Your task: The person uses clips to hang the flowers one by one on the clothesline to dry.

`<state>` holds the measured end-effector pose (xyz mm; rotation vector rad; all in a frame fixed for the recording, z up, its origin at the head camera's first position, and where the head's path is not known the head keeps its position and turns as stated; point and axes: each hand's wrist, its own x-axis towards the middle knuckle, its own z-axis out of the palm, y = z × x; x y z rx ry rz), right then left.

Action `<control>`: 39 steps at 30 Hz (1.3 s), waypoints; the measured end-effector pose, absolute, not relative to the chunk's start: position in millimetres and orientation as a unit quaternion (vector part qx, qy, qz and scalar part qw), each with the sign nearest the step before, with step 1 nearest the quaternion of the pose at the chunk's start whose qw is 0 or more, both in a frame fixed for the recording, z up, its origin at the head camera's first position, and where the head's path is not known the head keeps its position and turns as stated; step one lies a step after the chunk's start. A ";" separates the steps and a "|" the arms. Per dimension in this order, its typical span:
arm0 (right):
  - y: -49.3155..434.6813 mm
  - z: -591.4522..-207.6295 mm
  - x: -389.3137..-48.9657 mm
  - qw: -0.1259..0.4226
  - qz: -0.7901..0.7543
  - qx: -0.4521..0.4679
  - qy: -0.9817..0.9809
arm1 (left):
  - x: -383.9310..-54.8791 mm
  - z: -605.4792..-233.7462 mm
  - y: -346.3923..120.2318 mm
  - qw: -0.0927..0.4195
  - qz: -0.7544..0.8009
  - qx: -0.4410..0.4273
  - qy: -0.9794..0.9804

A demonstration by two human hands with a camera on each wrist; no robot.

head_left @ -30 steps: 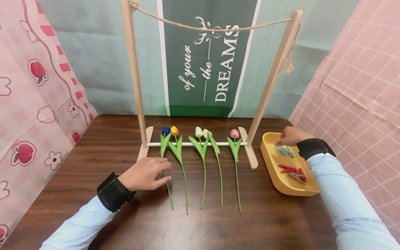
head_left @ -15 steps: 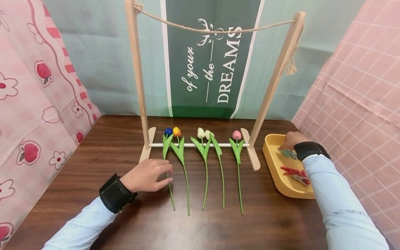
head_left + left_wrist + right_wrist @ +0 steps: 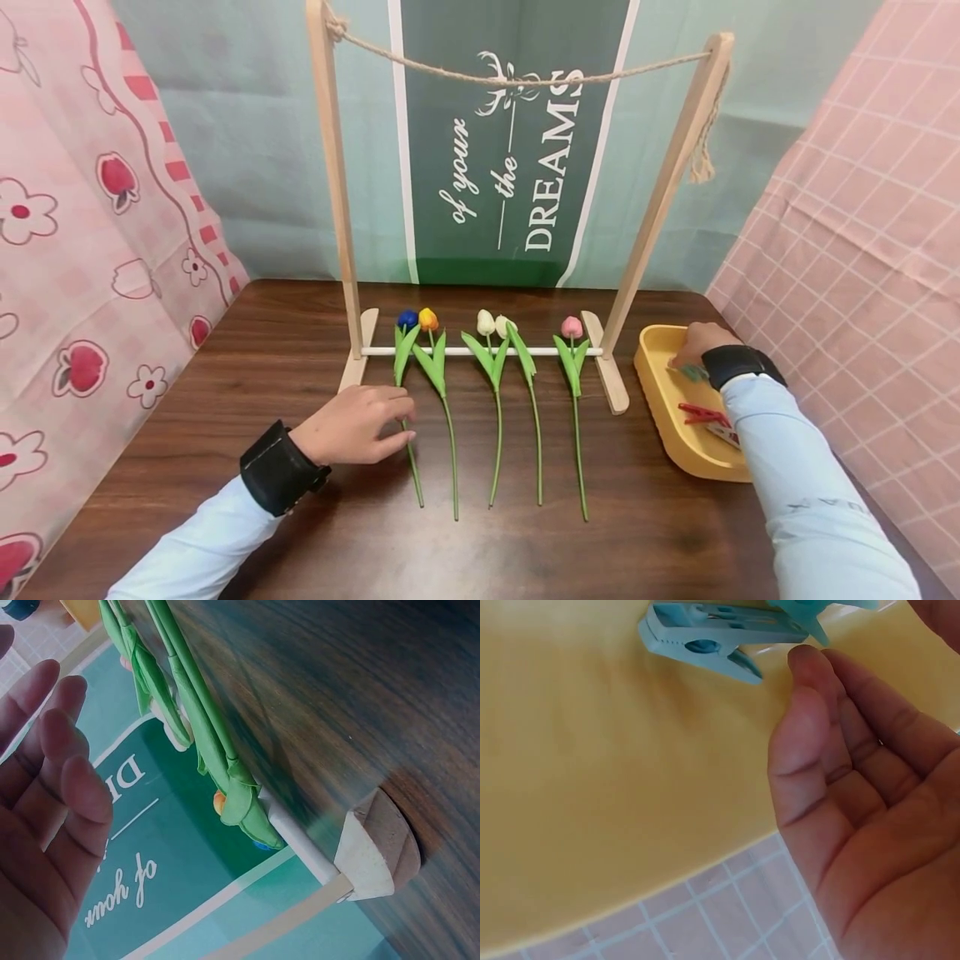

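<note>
My left hand [image 3: 358,425] reaches over the stem of the blue tulip [image 3: 407,320], fingers loosely bent; in the left wrist view nothing lies in its palm. Beside it, the orange tulip [image 3: 427,319], two white tulips [image 3: 486,323] and a pink tulip [image 3: 572,327] lie in a row on the table. My right hand [image 3: 701,340] is down in the yellow tray [image 3: 654,400], its fingertips right at the teal clothespins [image 3: 693,372]. The right wrist view has one teal clothespin [image 3: 705,634] lying left of the bent fingers, with a gap between thumb and fingers.
A wooden frame [image 3: 337,183] stands behind, with a sagging rope [image 3: 457,75] between its posts and a white rod [image 3: 461,351] low down, under the flowers. Red clothespins [image 3: 702,414] lie in the tray. Patterned cloths hang at the back and both sides.
My right hand has lowered into the tray over the teal clothespins. My left hand stays by the blue tulip's stem. The head view has shifted slightly.
</note>
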<state>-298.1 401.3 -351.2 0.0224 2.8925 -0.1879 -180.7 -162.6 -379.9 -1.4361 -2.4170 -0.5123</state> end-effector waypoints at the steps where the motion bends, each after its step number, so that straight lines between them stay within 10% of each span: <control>1: 400.8 -351.9 -298.0 0.120 -0.065 0.010 0.991 | -180.8 -380.4 -162.8 0.140 -0.179 -0.498 -0.837; 39: 402.9 -355.6 -297.3 0.113 -0.070 -0.011 0.991 | -174.9 -380.2 -161.9 0.146 -0.176 -0.501 -0.835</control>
